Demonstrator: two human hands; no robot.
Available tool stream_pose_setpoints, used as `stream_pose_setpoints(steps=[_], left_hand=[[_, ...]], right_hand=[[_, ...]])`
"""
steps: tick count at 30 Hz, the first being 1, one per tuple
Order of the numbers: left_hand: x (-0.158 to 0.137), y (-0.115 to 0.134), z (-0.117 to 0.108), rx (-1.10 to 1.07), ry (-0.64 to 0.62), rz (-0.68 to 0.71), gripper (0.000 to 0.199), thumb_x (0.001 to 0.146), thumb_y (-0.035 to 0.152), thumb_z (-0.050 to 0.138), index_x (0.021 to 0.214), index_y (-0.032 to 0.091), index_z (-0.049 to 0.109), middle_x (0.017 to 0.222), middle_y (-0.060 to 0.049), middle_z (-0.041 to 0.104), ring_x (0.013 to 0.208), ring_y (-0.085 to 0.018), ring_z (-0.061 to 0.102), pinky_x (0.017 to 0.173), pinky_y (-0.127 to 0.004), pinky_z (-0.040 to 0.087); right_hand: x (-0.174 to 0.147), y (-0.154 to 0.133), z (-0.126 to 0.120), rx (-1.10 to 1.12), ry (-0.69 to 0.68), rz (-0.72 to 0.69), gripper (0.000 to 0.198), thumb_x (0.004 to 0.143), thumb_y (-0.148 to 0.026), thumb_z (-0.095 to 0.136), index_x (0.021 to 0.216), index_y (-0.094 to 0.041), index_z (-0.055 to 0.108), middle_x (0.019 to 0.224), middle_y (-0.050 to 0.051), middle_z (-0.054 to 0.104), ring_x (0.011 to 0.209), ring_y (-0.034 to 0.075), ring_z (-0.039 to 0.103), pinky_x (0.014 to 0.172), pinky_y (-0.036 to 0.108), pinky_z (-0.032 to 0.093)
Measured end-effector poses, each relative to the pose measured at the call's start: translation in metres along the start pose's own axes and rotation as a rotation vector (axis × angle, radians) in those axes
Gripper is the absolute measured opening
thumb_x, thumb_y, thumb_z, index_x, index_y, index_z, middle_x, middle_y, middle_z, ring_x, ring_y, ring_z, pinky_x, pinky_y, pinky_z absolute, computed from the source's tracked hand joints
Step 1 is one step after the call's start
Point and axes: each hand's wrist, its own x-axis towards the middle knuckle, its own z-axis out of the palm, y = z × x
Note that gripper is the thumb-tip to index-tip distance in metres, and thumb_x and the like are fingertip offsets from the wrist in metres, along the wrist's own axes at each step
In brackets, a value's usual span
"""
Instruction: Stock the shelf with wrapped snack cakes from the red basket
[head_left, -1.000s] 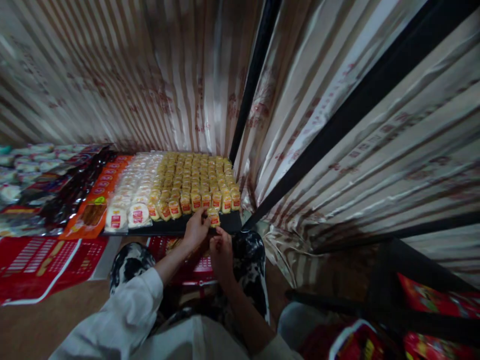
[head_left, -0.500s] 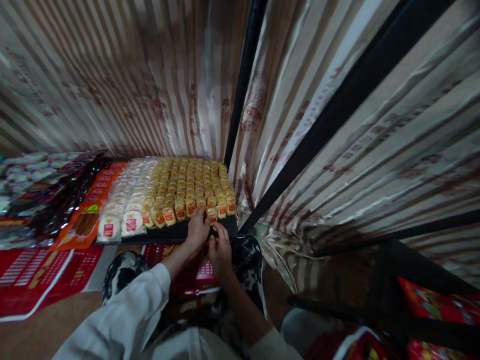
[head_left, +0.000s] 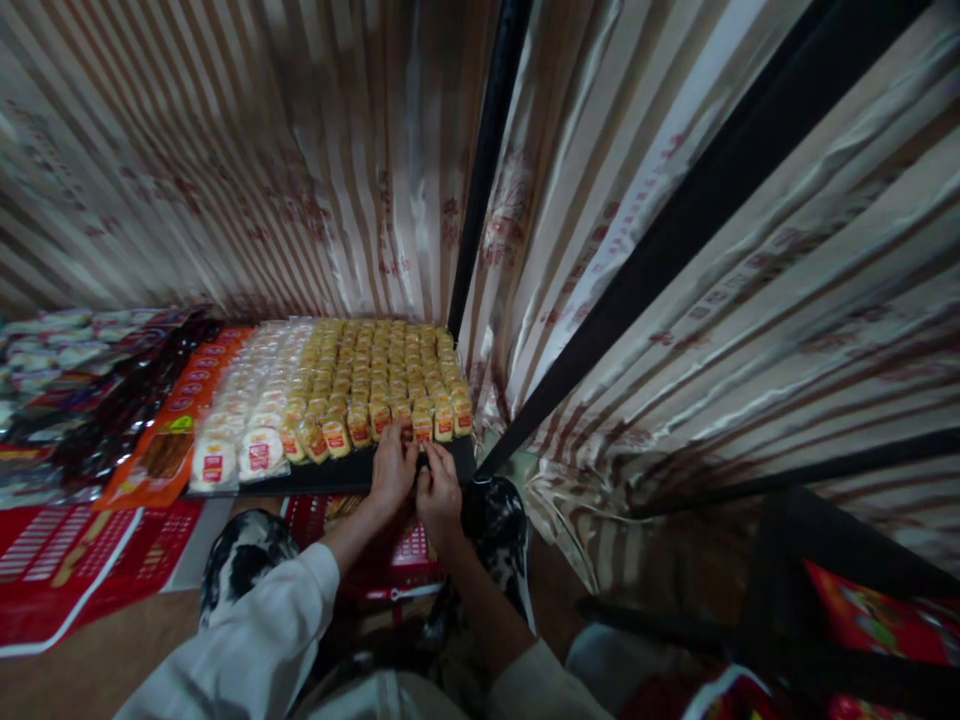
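Observation:
Rows of small yellow wrapped cakes [head_left: 360, 385] with red and yellow labels cover the right part of a black shelf [head_left: 315, 475]. My left hand [head_left: 394, 468] is at the front row, its bent fingers against the left side of one wrapped cake [head_left: 423, 424]. From below and right, my right hand [head_left: 441, 490] has its curled fingertips at the lower edge of that same cake. The cake stands upright in line with its neighbours. Both hands are closed around its front, though the exact finger contact is partly hidden.
Left of the cakes lie white round packets [head_left: 259, 455], an orange snack bag [head_left: 161, 450] and dark shiny packs [head_left: 120, 410]. Black metal posts [head_left: 570, 375] cross before a striped curtain [head_left: 315, 160]. Red packages [head_left: 877, 615] sit at lower right.
The front-row cake between my hands now sits slightly higher and further back, level with the row. My left fingers have shifted a little left and down.

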Motion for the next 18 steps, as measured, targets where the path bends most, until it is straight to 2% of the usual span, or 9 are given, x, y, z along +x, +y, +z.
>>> stream_pose_setpoints(steps=[5, 8, 12, 15, 18], left_hand=[[-0.005, -0.007, 0.001, 0.071, -0.025, 0.097, 0.026, 0.084, 0.017, 0.043, 0.108, 0.016, 0.054, 0.100, -0.008, 0.058, 0.093, -0.019, 0.057, 0.086, -0.035, 0.048], [-0.006, -0.011, 0.006, 0.070, -0.035, 0.094, 0.027, 0.084, 0.016, 0.043, 0.109, 0.015, 0.054, 0.105, -0.010, 0.057, 0.097, -0.020, 0.056, 0.088, -0.036, 0.047], [-0.012, -0.015, 0.010, 0.027, -0.014, 0.066, 0.028, 0.083, 0.015, 0.044, 0.110, 0.015, 0.051, 0.100, -0.009, 0.057, 0.093, -0.018, 0.057, 0.084, -0.034, 0.048], [-0.027, -0.020, 0.006, 0.007, 0.042, 0.059, 0.023, 0.085, 0.016, 0.041, 0.104, 0.015, 0.053, 0.094, -0.008, 0.057, 0.088, -0.017, 0.057, 0.081, -0.031, 0.048], [-0.054, -0.033, -0.005, 0.011, 0.045, 0.072, 0.021, 0.087, 0.019, 0.037, 0.096, 0.016, 0.056, 0.089, -0.006, 0.059, 0.086, -0.016, 0.057, 0.081, -0.030, 0.047]], right_hand=[[-0.001, 0.009, 0.004, -0.061, -0.001, 0.006, 0.048, 0.082, -0.013, 0.035, 0.126, -0.016, 0.054, 0.118, 0.013, 0.053, 0.110, 0.020, 0.053, 0.096, 0.034, 0.045], [-0.001, 0.011, 0.006, -0.088, -0.012, -0.007, 0.049, 0.081, -0.011, 0.034, 0.126, -0.015, 0.055, 0.117, 0.014, 0.053, 0.109, 0.020, 0.053, 0.097, 0.034, 0.044], [0.001, 0.009, 0.004, -0.068, -0.022, -0.008, 0.047, 0.082, -0.013, 0.035, 0.125, -0.015, 0.055, 0.116, 0.014, 0.053, 0.110, 0.020, 0.052, 0.096, 0.036, 0.044], [-0.005, 0.007, -0.004, 0.020, -0.007, -0.041, 0.043, 0.084, -0.014, 0.034, 0.121, -0.017, 0.056, 0.115, 0.012, 0.054, 0.110, 0.019, 0.052, 0.097, 0.035, 0.043], [-0.020, 0.008, -0.009, 0.120, -0.032, -0.062, 0.037, 0.086, -0.015, 0.034, 0.112, -0.019, 0.060, 0.108, 0.010, 0.058, 0.098, 0.016, 0.058, 0.090, 0.032, 0.047]])
